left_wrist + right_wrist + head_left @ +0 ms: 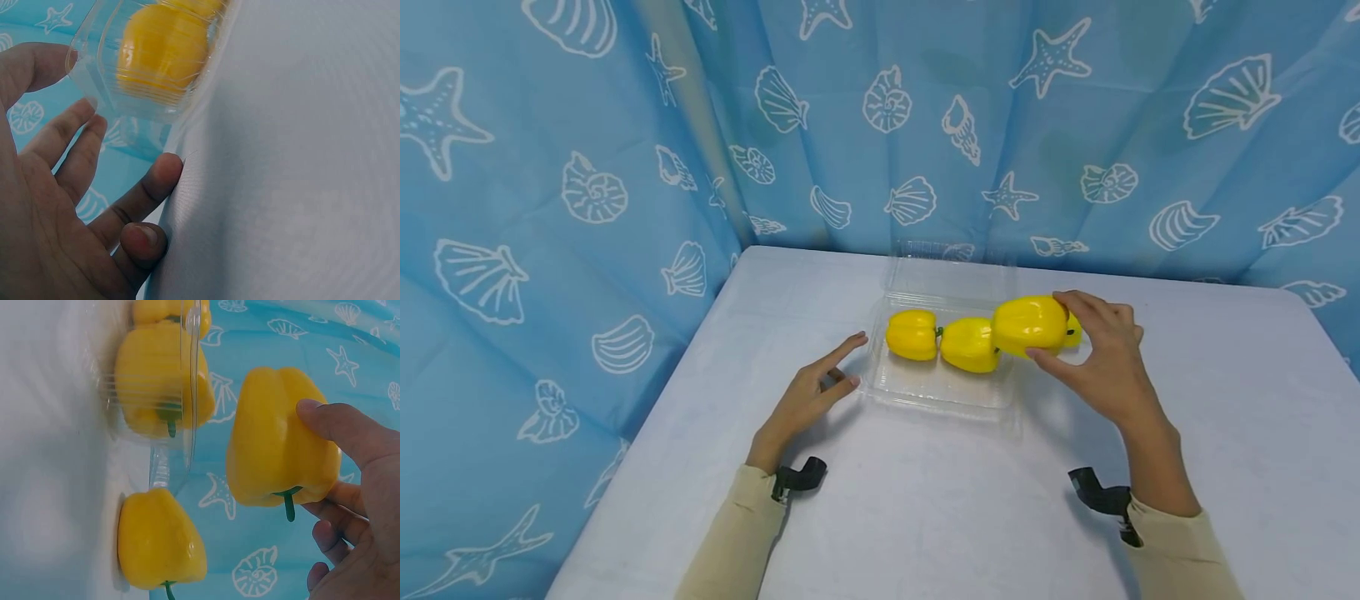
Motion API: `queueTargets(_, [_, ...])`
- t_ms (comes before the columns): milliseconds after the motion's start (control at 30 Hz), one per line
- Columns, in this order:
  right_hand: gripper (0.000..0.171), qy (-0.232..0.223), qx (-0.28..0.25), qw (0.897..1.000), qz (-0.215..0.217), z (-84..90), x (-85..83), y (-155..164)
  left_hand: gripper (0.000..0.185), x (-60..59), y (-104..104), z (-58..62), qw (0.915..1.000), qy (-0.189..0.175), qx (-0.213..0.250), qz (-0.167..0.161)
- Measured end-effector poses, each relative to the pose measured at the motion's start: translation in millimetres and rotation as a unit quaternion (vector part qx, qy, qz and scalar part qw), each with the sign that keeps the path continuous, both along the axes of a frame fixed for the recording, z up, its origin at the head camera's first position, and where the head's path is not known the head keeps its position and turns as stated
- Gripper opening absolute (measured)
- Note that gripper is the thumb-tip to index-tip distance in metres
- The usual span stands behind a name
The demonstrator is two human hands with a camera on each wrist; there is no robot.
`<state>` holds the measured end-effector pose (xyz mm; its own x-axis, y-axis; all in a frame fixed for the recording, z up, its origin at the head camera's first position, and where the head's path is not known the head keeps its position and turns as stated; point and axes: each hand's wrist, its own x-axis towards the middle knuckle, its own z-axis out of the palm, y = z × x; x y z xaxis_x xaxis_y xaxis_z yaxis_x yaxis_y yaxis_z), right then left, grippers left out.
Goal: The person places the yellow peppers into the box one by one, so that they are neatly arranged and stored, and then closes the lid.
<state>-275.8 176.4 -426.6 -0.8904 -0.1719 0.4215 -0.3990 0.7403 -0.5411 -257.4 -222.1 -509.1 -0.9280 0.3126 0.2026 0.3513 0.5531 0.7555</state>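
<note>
A clear plastic clamshell container (937, 395) stands on the table with its lid (951, 277) folded back. Two yellow bell peppers lie inside it, the left pepper (912, 336) and the middle pepper (970, 345). My right hand (1111, 367) pinches another yellow bell pepper (1030, 324) between thumb and fingers, lifted near the container's right side; its green stem shows in the right wrist view. Below it, a further yellow bell pepper (159, 540) lies on the table outside the container. My left hand (805, 400), fingers loosely extended, touches the container's left edge.
A white cloth covers the table (925, 500). Behind and to the left hangs a blue curtain (850, 133) printed with shells and starfish. Black wrist mounts (805, 475) sit at both sleeve cuffs.
</note>
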Motion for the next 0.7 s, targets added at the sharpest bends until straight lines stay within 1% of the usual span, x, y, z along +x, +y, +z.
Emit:
queueTargets(367, [0.076, 0.012, 0.002, 1.000, 0.020, -2.6, 1.5, -10, 0.059, 0.0, 1, -1.1, 0.9999, -0.009, 0.000, 0.005])
queueTargets(500, [0.076, 0.017, 0.000, 1.000, 0.026, -2.6, 1.5, -15, 0.060, -0.4, 1, -1.5, 1.0000, -0.006, 0.000, 0.004])
queueTargets(700, [0.076, 0.011, 0.002, 0.999, 0.030, -3.1, 1.7, -22, 0.059, 0.5, 0, -0.2, 1.0000, 0.001, -0.001, 0.002])
